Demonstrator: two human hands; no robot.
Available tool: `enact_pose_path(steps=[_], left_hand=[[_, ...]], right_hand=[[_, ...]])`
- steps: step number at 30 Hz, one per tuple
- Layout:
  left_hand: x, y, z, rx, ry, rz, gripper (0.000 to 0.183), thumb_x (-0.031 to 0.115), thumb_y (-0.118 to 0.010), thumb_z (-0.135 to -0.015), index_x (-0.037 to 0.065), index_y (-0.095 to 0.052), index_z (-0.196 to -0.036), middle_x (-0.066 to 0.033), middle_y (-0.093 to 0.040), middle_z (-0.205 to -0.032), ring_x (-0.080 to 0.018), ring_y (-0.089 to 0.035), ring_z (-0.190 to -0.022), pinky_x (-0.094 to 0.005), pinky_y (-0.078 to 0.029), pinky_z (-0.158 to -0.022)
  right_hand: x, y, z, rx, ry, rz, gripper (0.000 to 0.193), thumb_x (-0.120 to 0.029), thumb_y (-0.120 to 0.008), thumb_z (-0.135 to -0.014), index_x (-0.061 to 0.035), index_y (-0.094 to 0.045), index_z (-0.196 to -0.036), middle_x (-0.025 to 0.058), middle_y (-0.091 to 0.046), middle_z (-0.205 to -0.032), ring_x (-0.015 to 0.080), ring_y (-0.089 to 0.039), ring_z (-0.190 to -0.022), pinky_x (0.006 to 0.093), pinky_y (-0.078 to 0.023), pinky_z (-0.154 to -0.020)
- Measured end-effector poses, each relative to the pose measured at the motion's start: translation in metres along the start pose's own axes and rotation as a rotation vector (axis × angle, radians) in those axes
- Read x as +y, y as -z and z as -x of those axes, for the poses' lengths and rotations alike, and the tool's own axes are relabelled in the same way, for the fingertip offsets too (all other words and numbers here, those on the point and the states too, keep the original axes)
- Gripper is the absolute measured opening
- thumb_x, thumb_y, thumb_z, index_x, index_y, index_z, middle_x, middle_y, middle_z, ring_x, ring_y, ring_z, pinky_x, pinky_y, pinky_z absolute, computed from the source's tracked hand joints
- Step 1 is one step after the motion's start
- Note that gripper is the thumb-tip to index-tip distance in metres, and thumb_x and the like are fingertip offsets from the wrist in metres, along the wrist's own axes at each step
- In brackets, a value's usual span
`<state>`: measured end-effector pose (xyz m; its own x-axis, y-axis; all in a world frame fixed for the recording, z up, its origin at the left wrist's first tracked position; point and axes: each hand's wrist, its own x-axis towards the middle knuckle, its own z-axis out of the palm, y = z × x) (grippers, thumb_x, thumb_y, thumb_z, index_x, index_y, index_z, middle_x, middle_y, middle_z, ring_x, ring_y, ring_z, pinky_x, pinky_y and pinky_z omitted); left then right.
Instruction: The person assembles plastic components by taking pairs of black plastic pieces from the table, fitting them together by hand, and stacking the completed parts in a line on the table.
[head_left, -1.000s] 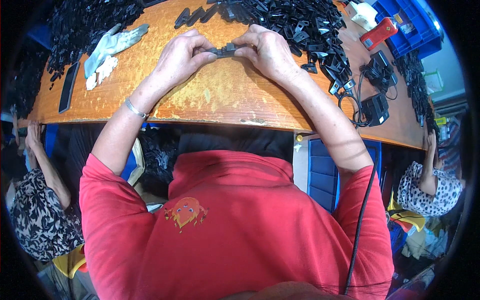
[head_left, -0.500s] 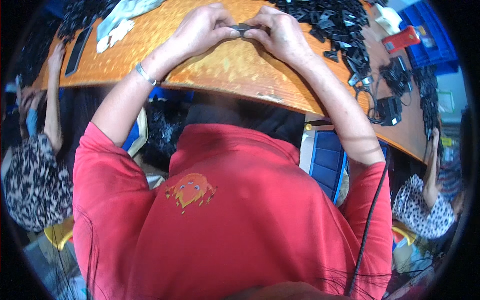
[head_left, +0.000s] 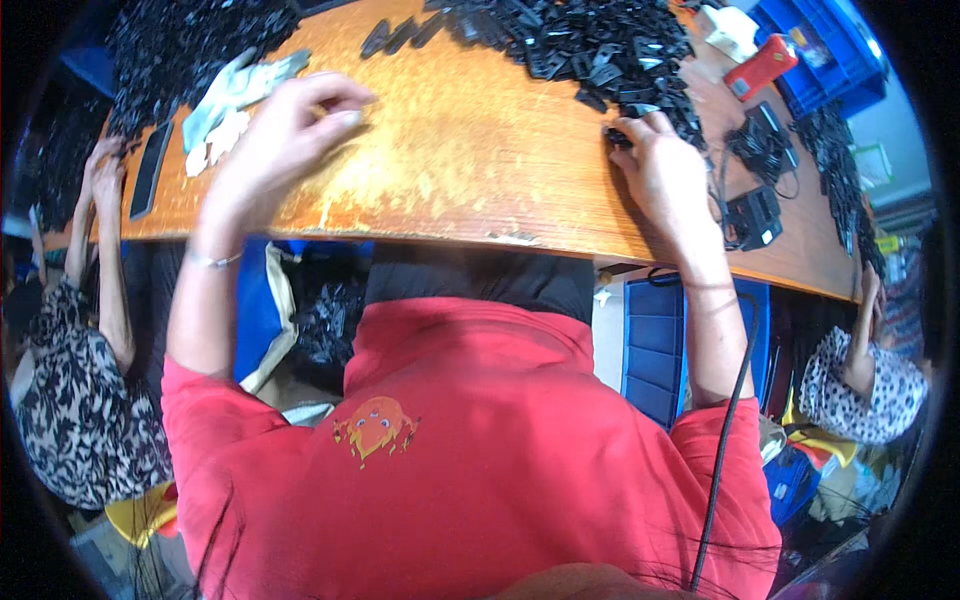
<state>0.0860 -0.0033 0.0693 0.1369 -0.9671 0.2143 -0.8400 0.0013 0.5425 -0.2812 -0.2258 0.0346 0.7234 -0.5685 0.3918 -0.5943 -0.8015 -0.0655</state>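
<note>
My left hand [head_left: 290, 135] is over the left part of the wooden table [head_left: 450, 150], thumb and fingers apart, slightly blurred, with nothing seen between them. A pale glove [head_left: 235, 95] and a white crumpled piece [head_left: 222, 140] lie just beyond and left of it. On the right, my right hand [head_left: 665, 170] is closed at the near edge of a heap of small black plastic parts [head_left: 600, 50]. Between its thumb and fingertips is a small black plastic part [head_left: 617, 138], partly hidden by the fingers. A few separate black parts [head_left: 405, 35] lie in a row at the far middle.
A flat black slab [head_left: 150, 170] lies at the left, below another black heap [head_left: 190, 40]. At the right are a black adapter with cables [head_left: 755, 215], a red box [head_left: 760, 67] and a blue crate [head_left: 835, 70]. People work on either side, including a left co-worker's hands [head_left: 105, 165].
My hands were together at the middle, holding a small black part between them. They have parted: the left moved left and opened, the right moved right to the heap's edge.
</note>
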Motion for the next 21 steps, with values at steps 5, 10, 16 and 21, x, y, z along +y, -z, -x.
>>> enact_pose_path(steps=[5,10,16,21], left_hand=[[0.031,-0.091,-0.111,0.151,-0.334,-0.235,0.032,0.013,-0.068,-0.096,0.011,-0.073,-0.128,-0.0159,-0.069,-0.115,-0.0369,-0.070,-0.111,-0.0460,-0.056,-0.097],[0.042,-0.119,-0.164,0.185,-0.476,-0.404,0.035,0.009,-0.073,-0.093,0.014,-0.071,-0.128,-0.0116,-0.063,-0.118,-0.0327,-0.065,-0.111,-0.0450,-0.057,-0.094],[0.044,-0.108,-0.173,0.200,-0.664,-0.540,0.028,0.016,-0.080,-0.088,0.006,-0.070,-0.112,-0.0094,-0.065,-0.118,-0.0304,-0.063,-0.115,-0.0430,-0.056,-0.096],[0.040,-0.105,-0.147,0.142,-0.495,-0.318,0.025,0.020,-0.079,-0.094,0.004,-0.071,-0.112,-0.0117,-0.076,-0.105,-0.0294,-0.073,-0.105,-0.0423,-0.058,-0.094]], right_hand=[[0.011,-0.014,-0.011,-0.014,0.016,0.000,0.021,-0.013,-0.074,-0.092,-0.0086,-0.076,-0.112,0.0175,-0.068,-0.108,0.0393,-0.074,-0.090,0.0481,-0.060,-0.079],[0.005,-0.009,-0.028,-0.067,0.013,-0.122,0.020,-0.007,-0.073,-0.088,-0.0044,-0.075,-0.109,0.0226,-0.068,-0.110,0.0439,-0.073,-0.093,0.0511,-0.059,-0.085],[0.003,-0.001,-0.040,-0.150,0.074,-0.194,0.025,-0.006,-0.080,-0.084,-0.0033,-0.078,-0.109,0.0205,-0.069,-0.105,0.0423,-0.072,-0.098,0.0485,-0.058,-0.088],[-0.005,-0.005,-0.037,-0.084,0.018,-0.538,0.028,-0.015,-0.086,-0.082,0.0005,-0.074,-0.103,0.0193,-0.071,-0.096,0.0372,-0.073,-0.088,0.0447,-0.058,-0.081]])
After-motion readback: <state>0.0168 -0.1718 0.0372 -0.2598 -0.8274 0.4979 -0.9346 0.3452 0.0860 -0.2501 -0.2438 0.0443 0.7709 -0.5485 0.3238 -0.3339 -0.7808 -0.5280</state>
